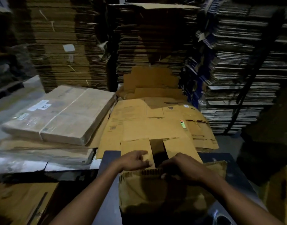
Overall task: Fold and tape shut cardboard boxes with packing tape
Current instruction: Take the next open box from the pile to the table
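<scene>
1. Brown corrugated cardboard box (pixel 155 192) sits lower centre of the frame on a dark grey bench (pixel 109 161), open top facing up, near flap's raw fluted edge toward the camera.
2. Left hand (pixel 135 160) is at the box's left inner flap (pixel 136 147), left of centre. Its fingers (pixel 143 153) are loosely curled with the tips on the flap; thumb looks tucked against the flap edge. Cannot tell whether it actually pinches the flap or only presses on it.
3. Right hand (pixel 186 168) lies over the near flap's edge, fingers curled down into the box opening and gripping that edge. The right inner flap (pixel 180 150) is just beyond the knuckles.
4. Dark gap between the two inner flaps; box interior in shadow.
5. Beyond the box, centre frame: pile of flattened brown cardboard sheets (pixel 149 120) with a small green label (pixel 182 125).
6. Left of frame: flat pale bundle of cardboard tied with string (pixel 61 114), on top of plastic-wrapped bundles.
7. Background: tall stacks of flattened cartons (pixel 71 43), wall to wall. Dim lighting.
</scene>
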A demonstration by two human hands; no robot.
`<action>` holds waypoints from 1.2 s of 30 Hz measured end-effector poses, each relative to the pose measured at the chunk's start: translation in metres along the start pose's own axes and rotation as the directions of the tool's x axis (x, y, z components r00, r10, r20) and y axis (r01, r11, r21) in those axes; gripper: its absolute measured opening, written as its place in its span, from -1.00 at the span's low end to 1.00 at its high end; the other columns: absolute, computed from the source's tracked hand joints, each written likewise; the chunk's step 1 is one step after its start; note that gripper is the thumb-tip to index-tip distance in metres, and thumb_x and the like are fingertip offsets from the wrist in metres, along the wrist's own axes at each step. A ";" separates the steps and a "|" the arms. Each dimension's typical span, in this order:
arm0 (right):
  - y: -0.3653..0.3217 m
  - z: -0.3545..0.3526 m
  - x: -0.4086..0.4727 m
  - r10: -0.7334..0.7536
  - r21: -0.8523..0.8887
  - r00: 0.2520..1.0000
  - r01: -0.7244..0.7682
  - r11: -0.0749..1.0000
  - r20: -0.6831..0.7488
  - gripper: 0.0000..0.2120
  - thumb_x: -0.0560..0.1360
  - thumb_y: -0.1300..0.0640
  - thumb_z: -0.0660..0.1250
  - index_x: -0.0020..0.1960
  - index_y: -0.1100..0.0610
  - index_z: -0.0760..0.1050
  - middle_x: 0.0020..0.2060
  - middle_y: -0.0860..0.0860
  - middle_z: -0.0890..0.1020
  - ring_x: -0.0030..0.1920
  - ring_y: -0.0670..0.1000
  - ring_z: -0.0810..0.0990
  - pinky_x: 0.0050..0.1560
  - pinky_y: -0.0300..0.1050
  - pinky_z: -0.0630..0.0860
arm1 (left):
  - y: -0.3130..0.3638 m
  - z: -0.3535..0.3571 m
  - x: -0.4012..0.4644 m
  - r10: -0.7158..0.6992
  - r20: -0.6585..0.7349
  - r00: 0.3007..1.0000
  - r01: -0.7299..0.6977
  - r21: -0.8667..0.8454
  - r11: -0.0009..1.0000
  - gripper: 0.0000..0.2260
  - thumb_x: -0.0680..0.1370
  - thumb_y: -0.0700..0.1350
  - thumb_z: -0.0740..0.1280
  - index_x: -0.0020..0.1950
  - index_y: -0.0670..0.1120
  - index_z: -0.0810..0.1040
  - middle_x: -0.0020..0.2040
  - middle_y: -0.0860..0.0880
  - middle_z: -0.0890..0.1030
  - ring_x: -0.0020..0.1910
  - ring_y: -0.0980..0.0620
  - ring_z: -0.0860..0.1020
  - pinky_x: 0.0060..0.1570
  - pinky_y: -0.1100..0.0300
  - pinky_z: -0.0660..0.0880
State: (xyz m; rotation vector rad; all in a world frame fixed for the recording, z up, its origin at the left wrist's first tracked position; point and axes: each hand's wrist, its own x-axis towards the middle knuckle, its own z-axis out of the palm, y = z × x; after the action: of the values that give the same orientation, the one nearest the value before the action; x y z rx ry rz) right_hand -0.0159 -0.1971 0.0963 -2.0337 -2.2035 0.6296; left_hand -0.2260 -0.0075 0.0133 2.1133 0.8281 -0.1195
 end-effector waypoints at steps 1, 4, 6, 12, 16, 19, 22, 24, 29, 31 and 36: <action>0.005 0.000 0.002 0.003 -0.031 0.998 -0.005 1.000 -0.062 -0.65 0.60 -0.15 0.44 0.37 -0.19 0.59 0.22 -0.24 0.68 0.18 -0.22 0.63 0.16 -0.13 0.63 | -0.010 0.001 0.005 0.008 0.026 1.000 -0.007 -0.021 1.000 -0.02 0.47 0.57 0.37 0.75 0.07 0.28 0.59 -0.10 0.51 0.53 -0.07 0.52 0.42 0.01 0.53; 0.030 0.003 0.007 0.035 -0.094 0.979 -0.055 0.994 -0.200 -0.59 0.58 -0.34 0.38 0.34 -0.20 0.61 0.16 -0.24 0.71 0.11 -0.22 0.65 0.05 -0.09 0.66 | -0.034 0.003 0.019 -0.022 0.019 1.000 0.025 -0.152 0.988 0.04 0.41 0.66 0.30 0.65 -0.06 0.46 0.53 -0.05 0.57 0.47 -0.04 0.57 0.46 0.01 0.51; 0.049 0.010 0.011 0.078 -0.069 0.970 -0.096 0.993 -0.232 -0.47 0.53 -0.51 0.27 0.30 -0.21 0.61 0.07 -0.24 0.71 0.02 -0.23 0.65 -0.06 -0.10 0.66 | -0.036 0.005 0.021 -0.065 -0.067 0.996 0.040 -0.317 0.948 -0.21 0.51 0.57 0.31 0.41 -0.04 0.64 0.33 -0.09 0.71 0.31 -0.08 0.68 0.44 -0.11 0.55; 0.091 0.033 0.019 0.075 -0.117 0.948 -0.116 0.986 -0.308 -0.35 0.54 -0.59 0.05 0.23 -0.18 0.65 -0.02 -0.22 0.67 0.06 -0.20 0.56 0.01 -0.08 0.55 | -0.036 -0.009 0.007 -0.363 -0.242 0.900 -0.018 -0.853 0.522 -0.45 0.66 0.37 0.30 0.35 -0.04 0.68 0.21 -0.19 0.76 0.19 -0.29 0.73 0.28 -0.19 0.66; 0.103 0.059 0.025 0.144 -0.103 0.934 -0.187 0.977 -0.328 -0.32 0.57 -0.55 0.00 0.43 -0.21 0.54 0.35 -0.23 0.60 0.54 -0.01 0.35 0.49 0.17 0.33 | -0.026 0.018 -0.007 -0.304 -0.395 0.867 -0.065 -0.695 0.716 -0.37 0.46 0.39 0.52 0.35 -0.01 0.68 0.36 -0.09 0.69 0.23 -0.01 0.73 -0.10 0.18 0.65; 0.098 0.080 0.029 0.185 -0.029 0.910 -0.210 0.977 -0.372 -0.39 0.59 -0.51 0.06 0.41 -0.20 0.56 0.32 -0.25 0.62 0.50 -0.09 0.40 0.55 0.12 0.23 | -0.022 0.045 -0.018 -0.230 -0.474 0.850 0.066 -0.337 0.939 -0.33 0.48 0.38 0.54 0.52 0.15 0.57 0.34 0.11 0.61 0.33 0.11 0.61 -0.10 0.29 0.53; 0.085 0.097 0.031 0.204 0.067 0.895 -0.194 0.979 -0.397 -0.45 0.60 -0.47 0.13 0.32 -0.17 0.61 0.13 -0.26 0.67 0.23 -0.17 0.54 0.46 0.07 0.33 | -0.035 0.056 -0.032 -0.218 -0.533 0.818 0.115 -0.219 0.969 -0.31 0.45 0.26 0.65 0.52 0.14 0.56 0.35 0.15 0.62 0.20 0.19 0.61 -0.04 0.35 0.49; 0.072 0.107 0.035 0.189 0.048 0.895 -0.185 0.982 -0.404 -0.47 0.60 -0.46 0.12 0.30 -0.17 0.62 0.07 -0.26 0.67 0.14 -0.18 0.56 0.40 0.08 0.36 | -0.046 0.055 -0.047 -0.231 -0.550 0.803 0.097 -0.262 0.960 -0.31 0.40 0.21 0.70 0.48 0.12 0.60 0.31 0.19 0.63 0.11 0.32 0.61 -0.01 0.41 0.53; 0.032 0.124 0.046 0.166 0.016 0.886 -0.176 0.984 -0.432 -0.50 0.62 -0.44 0.12 0.27 -0.19 0.63 -0.02 -0.24 0.68 0.03 -0.16 0.55 0.31 0.06 0.35 | -0.072 0.040 -0.085 -0.219 -0.607 0.764 0.107 -0.215 0.971 -0.19 0.33 0.38 0.67 0.51 0.12 0.61 0.52 0.13 0.53 0.43 0.07 0.58 0.40 0.02 0.57; 0.020 0.131 0.048 0.149 -0.023 0.888 -0.177 0.984 -0.435 -0.48 0.62 -0.45 0.10 0.25 -0.18 0.65 -0.05 -0.23 0.68 0.00 -0.13 0.57 0.25 0.07 0.36 | -0.083 0.038 -0.097 -0.241 -0.606 0.758 0.141 -0.208 0.968 -0.07 0.26 0.53 0.60 0.55 0.16 0.57 0.66 0.02 0.40 0.59 -0.01 0.45 0.51 -0.09 0.49; 0.006 0.152 0.047 0.115 -0.066 0.914 -0.152 0.986 -0.390 -0.46 0.62 -0.46 0.07 0.22 -0.16 0.65 -0.06 -0.21 0.66 0.03 -0.05 0.57 0.17 0.09 0.41 | -0.097 0.053 -0.122 -0.322 -0.553 0.768 0.247 -0.208 0.946 0.02 0.27 0.59 0.51 0.65 0.18 0.44 0.79 0.08 0.10 0.64 -0.09 0.37 0.50 -0.12 0.47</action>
State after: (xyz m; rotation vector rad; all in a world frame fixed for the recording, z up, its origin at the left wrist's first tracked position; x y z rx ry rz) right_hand -0.0656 -0.1886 -0.0548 -2.1436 -1.9110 0.1124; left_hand -0.3686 -0.0687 -0.0427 1.9005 1.4822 0.4397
